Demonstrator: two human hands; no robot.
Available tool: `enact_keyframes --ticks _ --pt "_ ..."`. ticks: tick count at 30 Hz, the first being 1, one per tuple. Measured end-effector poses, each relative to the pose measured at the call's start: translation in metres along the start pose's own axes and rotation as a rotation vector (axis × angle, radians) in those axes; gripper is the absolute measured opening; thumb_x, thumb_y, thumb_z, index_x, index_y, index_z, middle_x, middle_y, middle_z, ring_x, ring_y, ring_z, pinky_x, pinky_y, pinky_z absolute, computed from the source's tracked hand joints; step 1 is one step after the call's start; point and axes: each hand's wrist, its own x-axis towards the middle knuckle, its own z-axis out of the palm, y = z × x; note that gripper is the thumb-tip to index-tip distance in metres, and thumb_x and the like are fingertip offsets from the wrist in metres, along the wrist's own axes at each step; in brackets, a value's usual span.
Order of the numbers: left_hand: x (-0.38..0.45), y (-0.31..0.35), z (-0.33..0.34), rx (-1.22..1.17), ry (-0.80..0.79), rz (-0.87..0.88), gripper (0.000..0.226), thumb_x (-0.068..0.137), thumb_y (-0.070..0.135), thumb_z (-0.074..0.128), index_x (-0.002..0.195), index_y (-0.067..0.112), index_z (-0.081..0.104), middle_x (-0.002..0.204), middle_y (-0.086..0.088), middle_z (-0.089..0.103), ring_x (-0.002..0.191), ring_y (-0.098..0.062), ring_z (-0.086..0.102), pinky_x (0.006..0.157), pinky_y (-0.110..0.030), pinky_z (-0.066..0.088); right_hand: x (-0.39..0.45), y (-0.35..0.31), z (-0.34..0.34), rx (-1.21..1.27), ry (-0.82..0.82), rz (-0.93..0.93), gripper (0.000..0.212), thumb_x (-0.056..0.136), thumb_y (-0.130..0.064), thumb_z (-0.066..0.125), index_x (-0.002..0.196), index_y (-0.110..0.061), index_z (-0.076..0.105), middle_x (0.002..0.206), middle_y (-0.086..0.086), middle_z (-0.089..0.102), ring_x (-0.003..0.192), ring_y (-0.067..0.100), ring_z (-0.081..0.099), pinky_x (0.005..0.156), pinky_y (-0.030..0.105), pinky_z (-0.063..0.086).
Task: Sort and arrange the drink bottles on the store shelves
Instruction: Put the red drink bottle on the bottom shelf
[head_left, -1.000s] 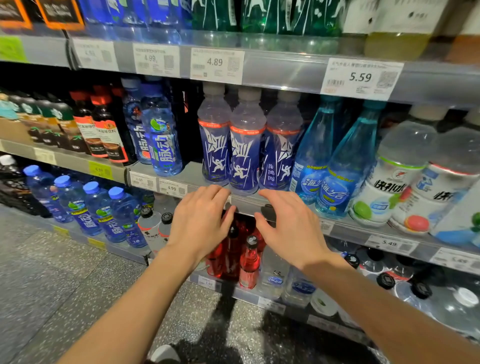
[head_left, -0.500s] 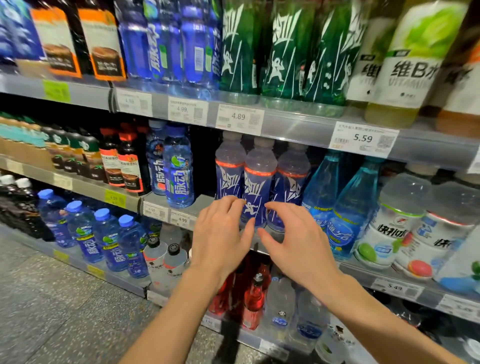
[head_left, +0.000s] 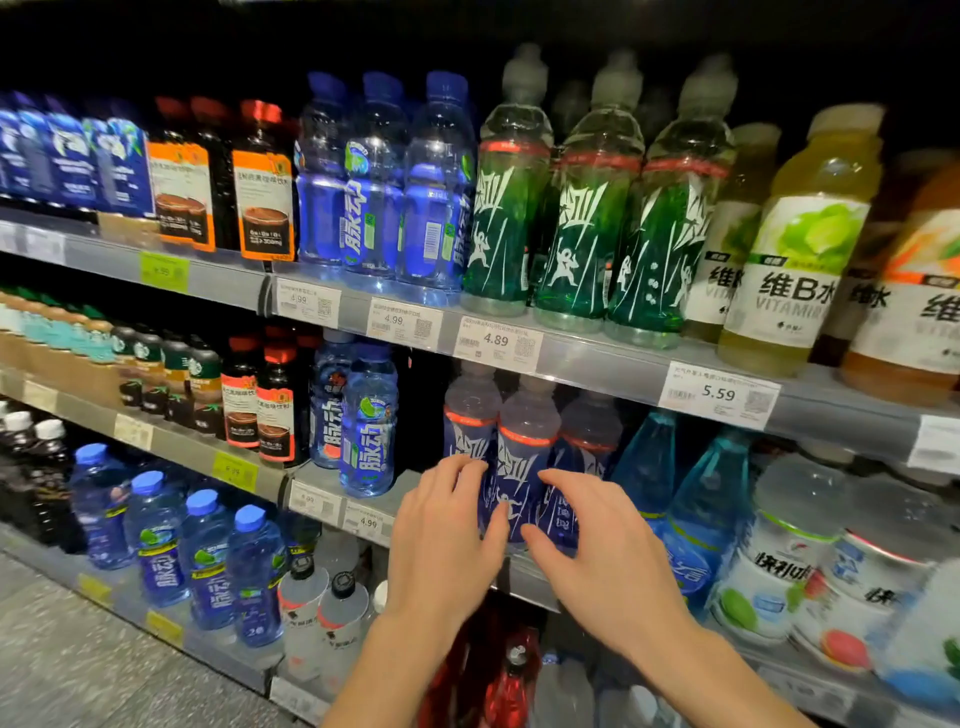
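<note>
Head view: both hands' grips (head_left: 511, 519) spread wide, flanking the middle blue bottle (head_left: 524, 457).

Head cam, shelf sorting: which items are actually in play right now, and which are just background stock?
In play:
- left hand and right hand, reaching at the blue-label bottles
- three blue-label bottles on the middle shelf

Background:
- green-label bottles, shelf above
- vitamin drink bottle
- teal bottles
- blue-capped bottles, lower shelf
- 4.89 price tag
</note>
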Motion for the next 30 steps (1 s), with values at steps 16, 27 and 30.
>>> enact_keyframes --ticks 16,27,30 --pt "-0.005 -0.016 -0.026 0.052 -0.216 0.056 0.032 0.094 0.042 0.057 0.122 0.025 0.057 0.125 0.011 0.052 0.11 -0.013 0.057 0.085 -0.029 0.049 0.012 0.0 -0.007 0.035 -0.091 0.152 0.052 0.089 -0.05 0.06 0.138 -0.034 0.05 0.134 -0.017 0.057 0.127 0.01 0.05 0.099 0.034 0.046" --pt "-0.013 0.021 0.01 0.098 -0.408 0.18 0.05 0.1 0.044 0.043 0.148 0.033 0.033 0.155 0.005 0.026 0.139 -0.017 0.034 0.107 -0.032 0.035 -0.015 0.05 -0.017 -0.033 -0.132 0.251 0.05 0.088 -0.042 0.063 0.136 -0.035 0.052 0.135 -0.013 0.059 0.128 0.012 0.052 0.1 0.034 0.046" --pt "-0.016 0.031 0.02 0.111 -0.45 0.206 0.053 0.101 0.043 0.042 0.151 0.033 0.027 0.157 0.003 0.021 0.141 -0.018 0.03 0.11 -0.033 0.033 -0.022 0.063 -0.021 -0.053 -0.138 0.269 0.053 0.088 -0.047 0.061 0.138 -0.035 0.049 0.137 -0.013 0.057 0.128 0.011 0.052 0.099 0.035 0.048"
